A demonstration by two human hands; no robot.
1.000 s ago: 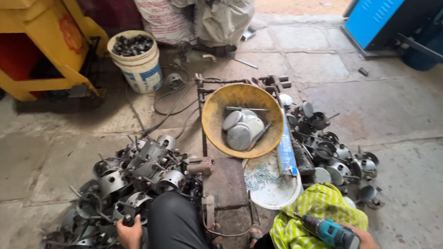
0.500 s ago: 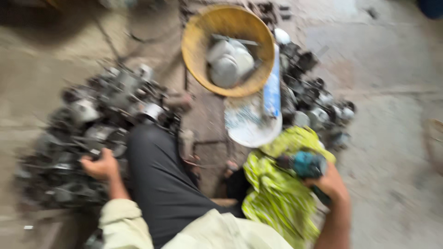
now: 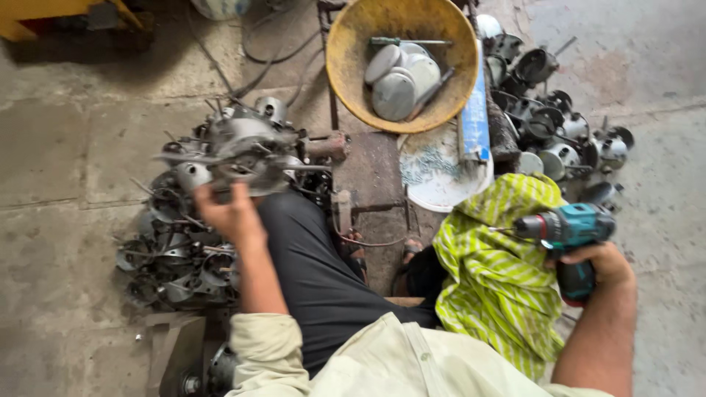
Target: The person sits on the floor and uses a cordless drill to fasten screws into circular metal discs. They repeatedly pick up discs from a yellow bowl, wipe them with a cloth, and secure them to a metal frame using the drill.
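On the concrete floor (image 3: pixel 66 147) | left hand (image 3: pixel 229 213) grasping a grey metal motor housing (image 3: pixel 239 147) from the pile (image 3: pixel 184 242) | right hand (image 3: pixel 599 265) clenched on teal cordless drill (image 3: pixel 570 231) over striped cloth (image 3: pixel 493 272)

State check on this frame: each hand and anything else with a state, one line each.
left hand: raised, grip closed on a grey metal motor part above the pile
right hand: grip closed on the teal cordless drill, bit pointing left
yellow basin: upright, holding round metal covers and a screwdriver
striped cloth: draped over the knee
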